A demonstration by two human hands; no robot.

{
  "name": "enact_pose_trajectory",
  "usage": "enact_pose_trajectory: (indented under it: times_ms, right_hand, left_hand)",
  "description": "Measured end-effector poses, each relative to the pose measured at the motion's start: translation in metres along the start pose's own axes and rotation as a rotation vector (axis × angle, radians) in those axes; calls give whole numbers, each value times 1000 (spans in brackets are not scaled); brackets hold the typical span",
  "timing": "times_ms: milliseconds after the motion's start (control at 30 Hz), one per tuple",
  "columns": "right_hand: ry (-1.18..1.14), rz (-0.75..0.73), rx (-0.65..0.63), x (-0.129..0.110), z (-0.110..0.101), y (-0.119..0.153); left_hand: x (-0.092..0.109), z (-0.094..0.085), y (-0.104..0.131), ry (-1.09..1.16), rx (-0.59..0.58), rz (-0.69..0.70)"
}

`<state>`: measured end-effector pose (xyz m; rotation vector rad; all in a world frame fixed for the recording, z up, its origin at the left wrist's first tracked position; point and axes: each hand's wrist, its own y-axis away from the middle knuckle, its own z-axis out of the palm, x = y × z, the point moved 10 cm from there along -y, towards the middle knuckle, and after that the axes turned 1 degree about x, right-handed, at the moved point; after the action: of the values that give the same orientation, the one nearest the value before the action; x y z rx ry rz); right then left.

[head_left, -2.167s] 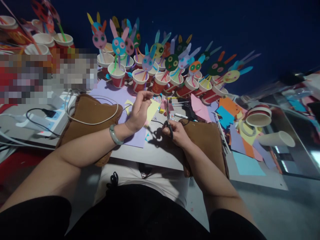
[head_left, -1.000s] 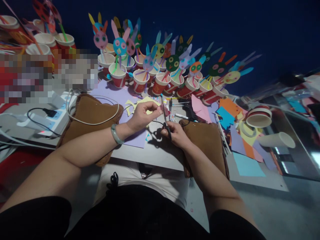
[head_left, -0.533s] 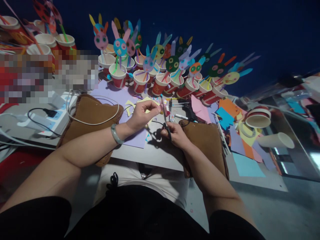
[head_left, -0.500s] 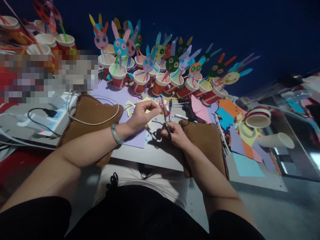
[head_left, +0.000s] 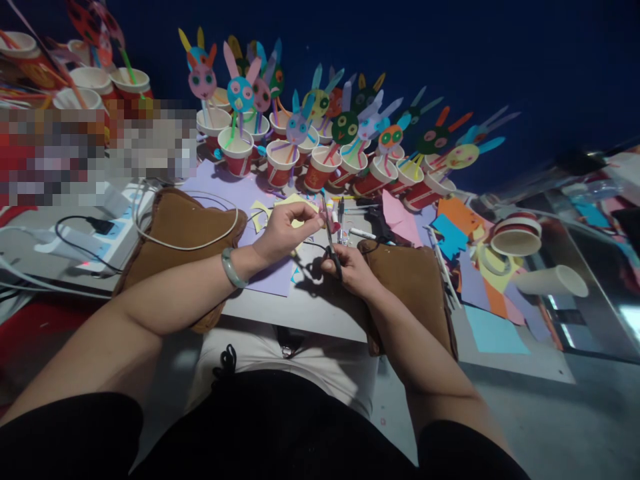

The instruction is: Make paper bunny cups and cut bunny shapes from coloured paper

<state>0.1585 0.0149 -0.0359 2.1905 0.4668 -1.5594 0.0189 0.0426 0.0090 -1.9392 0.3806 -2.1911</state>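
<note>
My right hand [head_left: 350, 267] is closed around the handles of dark scissors [head_left: 331, 240], whose blades point up and away from me. Just left of the blades, my left hand [head_left: 287, 230] pinches with thumb and forefinger something too small to make out. A jade-coloured bangle [head_left: 233, 268] circles my left wrist. Beneath my hands lie a purple sheet [head_left: 270, 280] and yellow paper cutouts [head_left: 260, 217]. Beyond the scissors are a black pen [head_left: 341, 211] and a white marker [head_left: 363, 233].
Red and white cups [head_left: 323, 170] with paper rabbit faces line the back. Brown cushions [head_left: 190, 217] [head_left: 410, 280] flank my hands. A power strip [head_left: 117, 230] with cables is at left; coloured paper [head_left: 480, 283] and a paper cup [head_left: 560, 281] lie at right.
</note>
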Motion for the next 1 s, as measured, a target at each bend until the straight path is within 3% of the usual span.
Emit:
enact_pose_trajectory:
  times_ms: [1000]
  right_hand:
    - [27,0,3,0,0,1]
  left_hand:
    - [1,1,0,-5,-13,-8]
